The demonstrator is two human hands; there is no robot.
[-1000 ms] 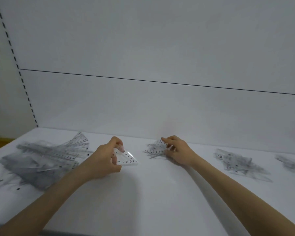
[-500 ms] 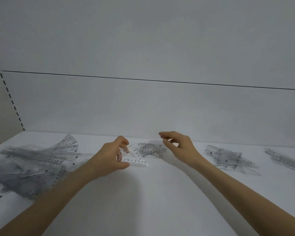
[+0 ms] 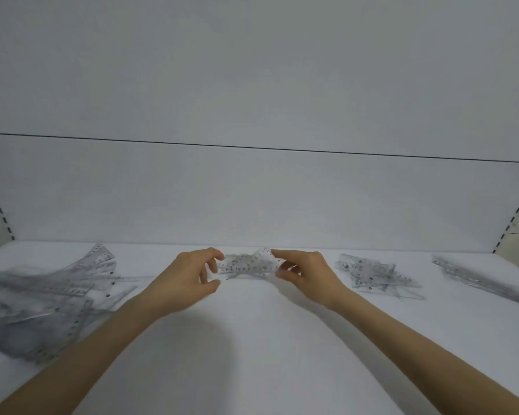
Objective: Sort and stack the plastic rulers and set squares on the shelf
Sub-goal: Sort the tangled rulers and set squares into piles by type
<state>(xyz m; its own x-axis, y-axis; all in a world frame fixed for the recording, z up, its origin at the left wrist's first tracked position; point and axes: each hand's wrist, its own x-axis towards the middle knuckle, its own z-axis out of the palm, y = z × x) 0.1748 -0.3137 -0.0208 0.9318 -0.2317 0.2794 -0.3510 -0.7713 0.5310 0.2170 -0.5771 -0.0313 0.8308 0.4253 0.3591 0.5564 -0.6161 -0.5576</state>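
A small clear set square (image 3: 259, 260) with printed numbers lies on top of a little pile of similar set squares (image 3: 237, 272) at the middle back of the white shelf (image 3: 252, 354). My right hand (image 3: 307, 272) pinches its right corner between index finger and thumb. My left hand (image 3: 192, 275) hovers at the pile's left end with loosely curled fingers and grips nothing. On the left lies a big mixed heap of clear rulers and set squares (image 3: 42, 295).
A second pile of larger set squares (image 3: 372, 275) sits right of my right hand. A stack of long rulers (image 3: 480, 280) lies at the far right. The shelf's back panel (image 3: 252, 199) rises just behind the piles, with slotted uprights at both sides.
The small set square went from my left hand's grip onto the middle pile. My right hand came in and took its right corner. The view has shifted to the right.
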